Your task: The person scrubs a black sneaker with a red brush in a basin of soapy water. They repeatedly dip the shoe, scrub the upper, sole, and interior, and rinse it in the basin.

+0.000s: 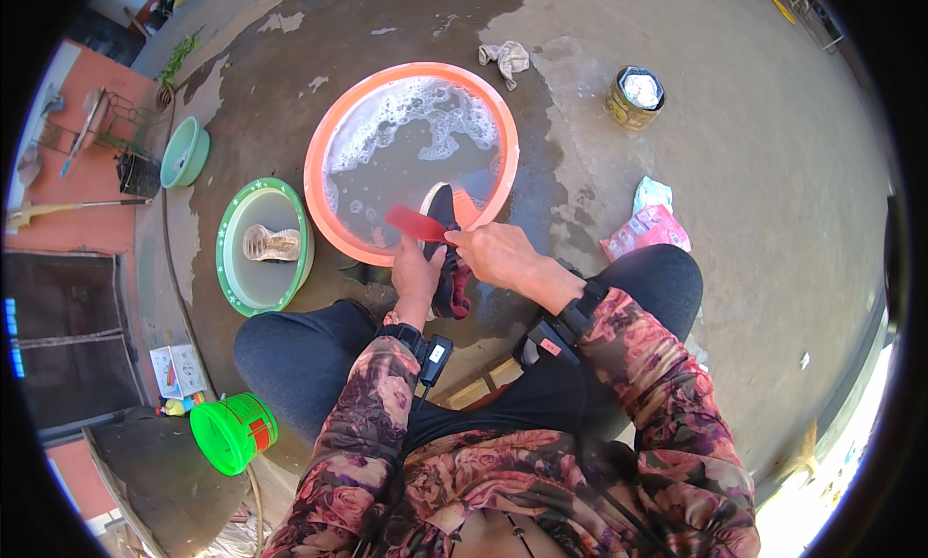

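Observation:
My left hand [415, 274] grips a dark shoe with dark red parts [451, 286] and a pale sole edge. The shoe's upper end tilts over the near rim of an orange plastic basin [314, 168] filled with cloudy, foamy water. Closed around the handle of a red brush [412, 223], my right hand [500, 253] keeps it across the shoe. The brush's bristles are hidden from this angle. A green-rimmed basin [226, 264] stands left of the orange one, with a pale-soled shoe [272, 244] lying sole-up in its water.
Left are a small green basin [196, 163], a bright green bucket [267, 420] and a hose [168, 231]. A wet cloth [511, 59] lies beyond the orange basin. To the right sit an open tin [631, 114] and a pink plastic packet [649, 228] on the concrete floor.

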The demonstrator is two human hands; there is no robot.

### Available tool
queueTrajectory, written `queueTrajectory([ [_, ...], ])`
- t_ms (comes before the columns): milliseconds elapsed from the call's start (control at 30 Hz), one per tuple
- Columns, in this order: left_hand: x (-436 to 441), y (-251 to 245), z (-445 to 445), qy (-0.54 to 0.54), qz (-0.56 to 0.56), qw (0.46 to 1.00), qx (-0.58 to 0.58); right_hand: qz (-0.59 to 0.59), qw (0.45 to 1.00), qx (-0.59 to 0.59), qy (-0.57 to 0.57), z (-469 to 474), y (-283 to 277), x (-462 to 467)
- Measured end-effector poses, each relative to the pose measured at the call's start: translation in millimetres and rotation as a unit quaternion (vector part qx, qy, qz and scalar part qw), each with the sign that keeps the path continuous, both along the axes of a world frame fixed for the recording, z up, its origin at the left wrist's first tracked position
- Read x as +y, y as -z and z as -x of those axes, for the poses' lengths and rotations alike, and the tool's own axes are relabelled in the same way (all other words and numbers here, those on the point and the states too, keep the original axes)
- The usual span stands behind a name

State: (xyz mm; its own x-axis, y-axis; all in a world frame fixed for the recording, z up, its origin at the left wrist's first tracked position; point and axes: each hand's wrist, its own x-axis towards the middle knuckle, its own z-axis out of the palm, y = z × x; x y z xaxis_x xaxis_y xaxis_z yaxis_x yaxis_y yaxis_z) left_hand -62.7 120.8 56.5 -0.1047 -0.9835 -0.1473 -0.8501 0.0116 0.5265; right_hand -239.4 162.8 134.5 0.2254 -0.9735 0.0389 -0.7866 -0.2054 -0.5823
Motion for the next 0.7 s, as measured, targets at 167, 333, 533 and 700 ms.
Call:
queueTrajectory([
  [167,-3.6,0.9,-0.7,0.004,-0.005,0.999,-0.040,-0.008,0.998,0.053,0.046,9.1,13.8,-10.7],
  [333,-5.8,1.0,-2.5,0.016,0.006,0.999,-0.049,-0.065,0.984,0.079,0.146,26.7,23.4,-26.2],
  [533,-16.3,13.7,-18.9,-0.017,-0.035,0.999,0.001,-0.063,0.972,-0.040,0.224,34.1,26.8,-24.0],
  [700,-55.1,-2.1,-48.5,-0.069,-0.103,0.957,0.262,-0.042,0.938,-0.224,0.259,28.3,21.6,-30.9],
])
